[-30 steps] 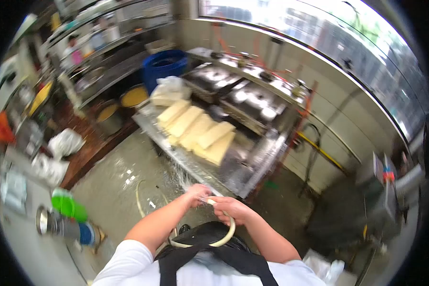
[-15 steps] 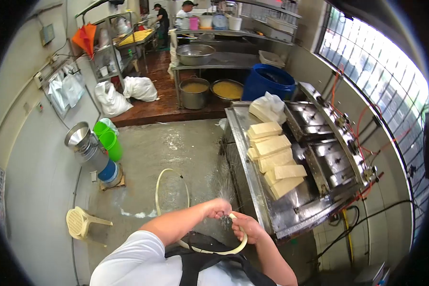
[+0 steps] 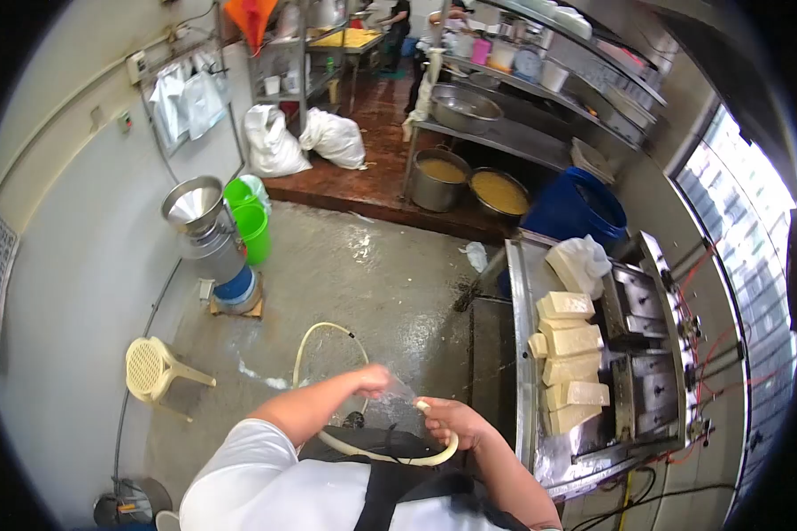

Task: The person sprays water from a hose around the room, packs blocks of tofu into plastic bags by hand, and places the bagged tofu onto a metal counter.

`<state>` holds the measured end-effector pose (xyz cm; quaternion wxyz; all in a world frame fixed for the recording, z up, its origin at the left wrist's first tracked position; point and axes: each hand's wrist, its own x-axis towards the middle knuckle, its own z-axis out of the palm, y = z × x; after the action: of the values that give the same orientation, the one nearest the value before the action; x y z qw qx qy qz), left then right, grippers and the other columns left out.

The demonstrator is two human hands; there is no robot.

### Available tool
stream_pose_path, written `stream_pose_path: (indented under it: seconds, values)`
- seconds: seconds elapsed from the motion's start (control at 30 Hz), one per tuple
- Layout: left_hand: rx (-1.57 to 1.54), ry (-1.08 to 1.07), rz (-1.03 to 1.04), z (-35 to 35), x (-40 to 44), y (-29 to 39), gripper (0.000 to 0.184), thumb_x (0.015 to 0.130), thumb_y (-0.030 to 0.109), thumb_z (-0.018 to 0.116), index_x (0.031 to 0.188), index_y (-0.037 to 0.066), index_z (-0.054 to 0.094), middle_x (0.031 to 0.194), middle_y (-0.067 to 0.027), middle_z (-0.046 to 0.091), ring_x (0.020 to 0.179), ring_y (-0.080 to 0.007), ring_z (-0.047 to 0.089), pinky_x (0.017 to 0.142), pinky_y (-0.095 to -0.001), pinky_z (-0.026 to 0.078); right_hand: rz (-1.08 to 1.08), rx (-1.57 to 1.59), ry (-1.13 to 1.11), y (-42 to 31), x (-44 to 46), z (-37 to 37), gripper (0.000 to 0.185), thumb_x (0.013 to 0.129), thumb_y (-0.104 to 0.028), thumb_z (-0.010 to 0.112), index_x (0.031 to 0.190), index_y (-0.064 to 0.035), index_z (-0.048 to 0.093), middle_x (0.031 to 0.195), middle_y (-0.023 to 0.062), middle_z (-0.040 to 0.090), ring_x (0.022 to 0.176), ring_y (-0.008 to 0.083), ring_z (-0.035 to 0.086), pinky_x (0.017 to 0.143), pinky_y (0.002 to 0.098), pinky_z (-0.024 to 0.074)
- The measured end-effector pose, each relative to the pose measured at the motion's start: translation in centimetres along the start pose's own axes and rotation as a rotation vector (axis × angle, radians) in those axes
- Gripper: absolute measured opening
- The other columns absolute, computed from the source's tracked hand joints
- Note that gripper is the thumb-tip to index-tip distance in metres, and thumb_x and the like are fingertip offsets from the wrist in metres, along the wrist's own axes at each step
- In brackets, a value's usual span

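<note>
My right hand [image 3: 452, 420] is closed around a pale yellow hose [image 3: 390, 459] just behind its open end, which points left. From that end, water [image 3: 400, 389] sprays toward my left hand [image 3: 374, 380]. My left hand is a short way left of the hose end, its fingers curled and wet, with nothing visible in them. Behind my hands the hose loops over the wet floor. On the steel table [image 3: 524, 354] to the right lie several pale tofu-like blocks [image 3: 574, 341], with a white plastic bag [image 3: 581, 264] beyond them.
Steel press frames [image 3: 651, 389] line the table's right side. A blue barrel [image 3: 576, 208] stands behind it. To the left are a cream stool [image 3: 157, 367], a funnel-topped grinder [image 3: 205, 234] and green buckets [image 3: 251, 226]. Pots [image 3: 438, 180] and white sacks [image 3: 273, 142] sit on the raised red floor.
My left hand has moved left, away from the hose end, and the spray now runs between my hands. The view has turned left and tilted. My right hand keeps hold of the hose.
</note>
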<state>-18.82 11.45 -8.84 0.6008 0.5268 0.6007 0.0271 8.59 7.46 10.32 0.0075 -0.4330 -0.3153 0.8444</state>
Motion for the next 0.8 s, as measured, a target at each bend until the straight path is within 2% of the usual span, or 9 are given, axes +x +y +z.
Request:
stream_pose_path:
  seconds: [0.07,0.13,0.27,0.37,0.47,0.57,0.63,0.77,0.8]
  values:
    - [0.514,0.232,0.267,-3.4,0.8,-6.8,0.045,0.099,0.044,0.060,0.098,0.003,0.077,0.101,-0.0237,0.074,0.097,-0.0363,0.073,0.087,-0.0510,0.056,0.013,-0.019,0.041,-2.0,1.8,0.4,0.039,0.108,-0.022,0.055,0.146,-0.0182,0.051,0.077,-0.0048,0.047,0.053,0.0044,0.040,0.046,0.0216,0.0343]
    - [0.567,0.232,0.059,-6.2,-1.0,-12.5,0.059,0.099,0.055,0.054,0.109,0.001,0.076,0.111,-0.0275,0.072,0.103,-0.0459,0.069,0.095,-0.0522,0.053,0.010,-0.053,0.079,-3.8,3.4,0.6,0.039,0.108,-0.023,0.055,0.146,-0.0186,0.051,0.075,-0.0048,0.047,0.053,0.0042,0.041,0.045,0.0210,0.0346]
    - [0.461,0.110,-0.032,-10.4,-10.5,-15.1,0.071,0.100,0.065,0.046,0.106,0.002,0.078,0.109,-0.0240,0.075,0.103,-0.0421,0.070,0.096,-0.0501,0.053,0.016,-0.042,0.176,-6.6,7.1,0.3,0.030,0.107,-0.025,0.058,0.136,-0.0170,0.056,0.071,-0.0040,0.048,0.049,0.0049,0.040,0.044,0.0221,0.0355]
    - [0.155,0.050,-0.076,-10.6,-13.7,-16.8,0.081,0.100,0.073,0.039,0.103,0.003,0.080,0.104,-0.0213,0.076,0.102,-0.0397,0.071,0.097,-0.0478,0.053,0.038,-0.054,0.226,-9.0,10.5,-0.3,0.025,0.107,-0.025,0.057,0.131,-0.0194,0.057,0.072,-0.0023,0.050,0.049,0.0077,0.042,0.045,0.0262,0.0377]
    - [0.138,0.164,-0.096,-10.1,-16.4,-17.9,0.086,0.099,0.077,0.034,0.098,0.005,0.081,0.098,-0.0183,0.077,0.101,-0.0367,0.072,0.096,-0.0465,0.053,-0.006,-0.053,0.320,-11.3,14.0,0.1,0.028,0.106,-0.025,0.055,0.134,-0.0197,0.051,0.071,-0.0009,0.051,0.047,0.0095,0.043,0.043,0.0281,0.0380]
    - [0.030,0.235,-0.143,-10.0,-19.8,-17.7,0.088,0.098,0.078,0.033,0.094,0.004,0.081,0.096,-0.0184,0.077,0.097,-0.0355,0.072,0.096,-0.0465,0.053,-0.020,-0.135,0.310,-13.8,17.3,0.9,0.022,0.107,-0.025,0.053,0.127,-0.0170,0.051,0.070,-0.0001,0.051,0.047,0.0109,0.044,0.041,0.0307,0.0378]
    - [-0.042,0.228,-0.261,-9.1,-20.8,-18.3,0.089,0.098,0.078,0.031,0.090,0.004,0.079,0.088,-0.0185,0.075,0.089,-0.0341,0.073,0.090,-0.0464,0.054,-0.039,-0.180,0.283,-14.7,19.4,1.0,0.019,0.105,-0.024,0.053,0.124,-0.0181,0.052,0.069,-0.0006,0.050,0.045,0.0113,0.043,0.040,0.0307,0.0370]
    - [-0.109,0.282,-0.273,-7.0,-23.1,-18.5,0.091,0.099,0.078,0.030,0.086,0.002,0.077,0.076,-0.0182,0.071,0.073,-0.0323,0.071,0.078,-0.0452,0.056,-0.119,-0.324,0.222,-17.0,23.8,0.4,0.013,0.103,-0.020,0.052,0.116,-0.0180,0.053,0.065,-0.0009,0.048,0.044,0.0134,0.043,0.039,0.0319,0.0359]
    - [-0.159,0.300,-0.317,-6.6,-23.8,-17.9,0.091,0.099,0.078,0.030,0.084,0.001,0.075,0.072,-0.0174,0.069,0.067,-0.0311,0.069,0.073,-0.0446,0.056,-0.141,-0.316,0.283,-18.0,24.1,1.3,0.018,0.097,-0.015,0.056,0.115,-0.0118,0.056,0.064,0.0009,0.049,0.045,0.0160,0.044,0.041,0.0332,0.0371]
